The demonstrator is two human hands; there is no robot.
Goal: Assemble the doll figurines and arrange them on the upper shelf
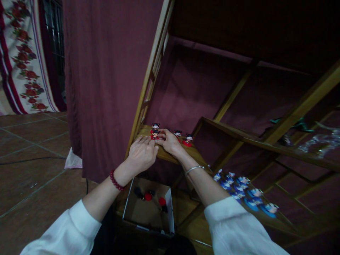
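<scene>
A small red figurine with black hair [154, 135] stands upright at the front of a wooden shelf [170, 156], between my hands. My right hand [170, 142] pinches its right side with thumb and fingers. Lying over the shelf's front edge, my left hand [143, 153] has its fingers stretched out, their tips close to the figurine's base; whether they touch it I cannot tell. Directly behind is a similar figurine [155, 125]. Two more, a middle figurine [177, 133] and a right figurine [188, 139], stand beyond my right hand, which partly covers that row.
Below the shelf sits an open box [170, 209] holding red and black figurines lying down. Several blue and white figurines [239, 187] stand on a lower shelf to the right. Glass-like ornaments [322, 141] occupy a higher shelf. A wooden side frame [145, 88] borders the left.
</scene>
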